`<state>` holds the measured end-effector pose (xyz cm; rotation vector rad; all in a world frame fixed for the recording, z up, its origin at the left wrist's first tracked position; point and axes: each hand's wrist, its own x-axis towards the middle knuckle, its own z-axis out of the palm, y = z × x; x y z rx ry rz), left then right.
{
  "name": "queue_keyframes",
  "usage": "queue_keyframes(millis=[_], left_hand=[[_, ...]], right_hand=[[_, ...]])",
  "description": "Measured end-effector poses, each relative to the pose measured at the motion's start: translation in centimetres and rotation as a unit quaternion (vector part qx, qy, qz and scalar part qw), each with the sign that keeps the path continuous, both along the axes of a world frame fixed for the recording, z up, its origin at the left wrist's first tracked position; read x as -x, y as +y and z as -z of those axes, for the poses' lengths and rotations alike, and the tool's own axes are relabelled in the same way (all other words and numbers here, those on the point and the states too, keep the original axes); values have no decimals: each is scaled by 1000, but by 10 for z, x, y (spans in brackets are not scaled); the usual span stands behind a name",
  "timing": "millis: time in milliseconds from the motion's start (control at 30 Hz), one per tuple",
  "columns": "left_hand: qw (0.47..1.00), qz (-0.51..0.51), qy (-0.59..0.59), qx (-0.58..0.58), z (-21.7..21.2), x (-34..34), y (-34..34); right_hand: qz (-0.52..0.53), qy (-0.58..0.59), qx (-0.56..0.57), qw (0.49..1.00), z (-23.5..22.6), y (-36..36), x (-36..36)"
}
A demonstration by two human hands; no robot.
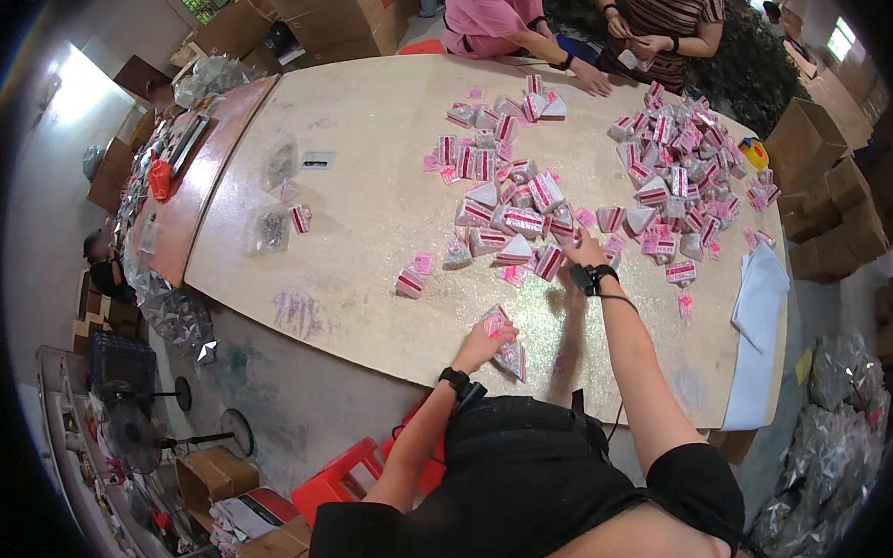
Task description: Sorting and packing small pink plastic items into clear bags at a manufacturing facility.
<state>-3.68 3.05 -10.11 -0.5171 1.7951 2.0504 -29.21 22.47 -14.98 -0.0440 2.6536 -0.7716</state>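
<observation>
My left hand (485, 343) is closed around a wrapped cake-slice-shaped piece (510, 361) near the table's front edge; a pink tag shows by its fingers. Further forward and to the right, my right hand (585, 250) has its fingers closed on another cake-slice-shaped piece (565, 226), at the edge of the middle heap. The fingertips are partly hidden among the pieces. This heap (519, 220) holds several white wedges with dark red stripes, in clear wrap with pink tags. One more wedge (410, 283) lies apart, left of the heap.
A larger heap of wedges (674, 178) covers the table's right side. White-blue sheets (753, 332) lie at the right edge. Clear plastic bags (268, 231) rest on the left. Two people stand across the table, one person's hand (590, 78) on its far edge. A red stool (337, 480) stands below.
</observation>
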Motion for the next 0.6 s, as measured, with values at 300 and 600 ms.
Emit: queue_keyframes(millis=[300, 600], left_hand=[[999, -34, 21, 29, 0, 12, 17], [998, -40, -48, -5, -4, 9, 13]], right_hand=[[-58, -13, 197, 979, 8, 6, -72], [-86, -237, 548, 798, -41, 20, -182]])
